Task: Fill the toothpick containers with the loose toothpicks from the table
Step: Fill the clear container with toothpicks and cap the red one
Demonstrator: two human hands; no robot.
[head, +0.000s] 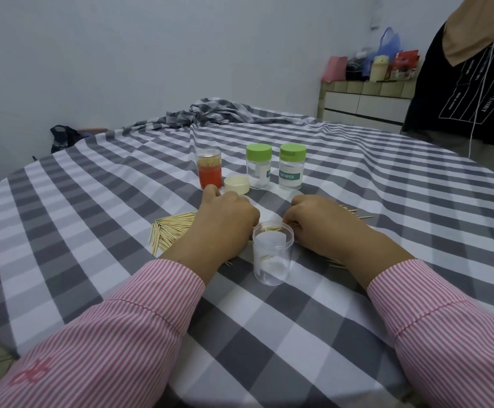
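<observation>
Our left hand [225,222] and right hand [322,223] rest knuckles-up, fingers curled under, grasp unclear | open clear container [272,253] upright between our wrists, few toothpicks inside | loose toothpicks [172,231] fanned beside left hand | checked cloth [92,201] covers bench | capped containers [275,166] beyond; pale wall [122,54] behind.

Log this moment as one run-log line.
left hand: on toothpick pile | right hand: gathering toothpicks | open clear container: nearly empty
</observation>
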